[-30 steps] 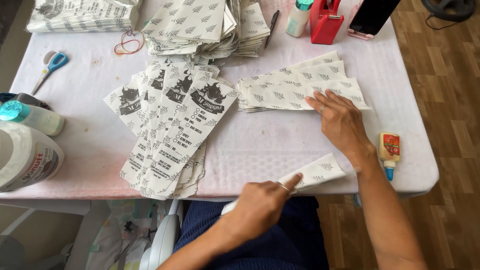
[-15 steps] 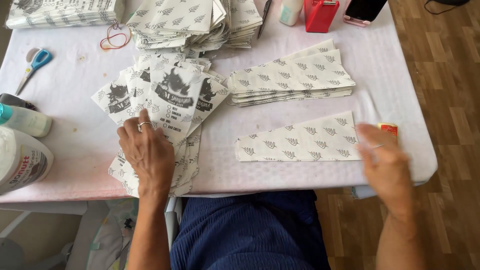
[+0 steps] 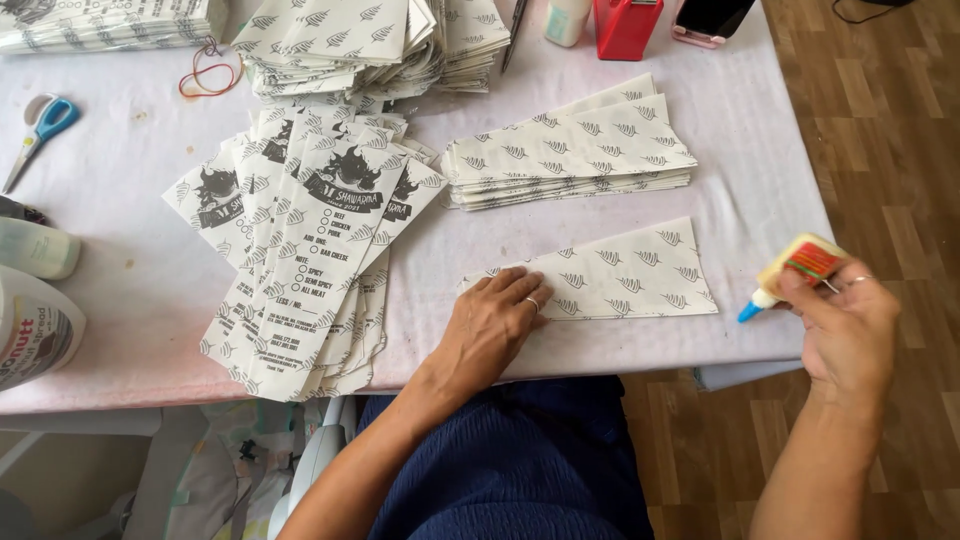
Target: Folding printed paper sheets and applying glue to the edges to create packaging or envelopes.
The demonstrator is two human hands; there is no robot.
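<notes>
Left hand (image 3: 495, 325) is down flat, fingers spread and palm pressed on the near left end of a single patterned paper sleeve (image 3: 620, 275), pinning it to the white table cover (image 3: 130, 210) rather than gripping it. That sleeve lies alone near the table's front edge, long side running left to right, a ring showing on 1 finger of the hand on top of it.

Over at 3 o'clock from the sleeve, off the table edge, the right hand (image 3: 850, 335) is closed around a small glue bottle (image 3: 795, 270), yellowish body with a red label, blue tip pointing toward the sleeve's right end but not touching it.

At 12 o'clock from the sleeve sits a neat stack of folded sleeves (image 3: 570, 150), just beyond it and apart. At 9 o'clock, a fanned pile of printed flat sheets (image 3: 310, 250) spreads toward the front edge. Farther back, a big loose heap of sheets (image 3: 350, 40). Far left, blue-handled scissors (image 3: 40, 125) and rubber bands (image 3: 210, 70). At the back edge, a red tape dispenser (image 3: 625, 25).
</notes>
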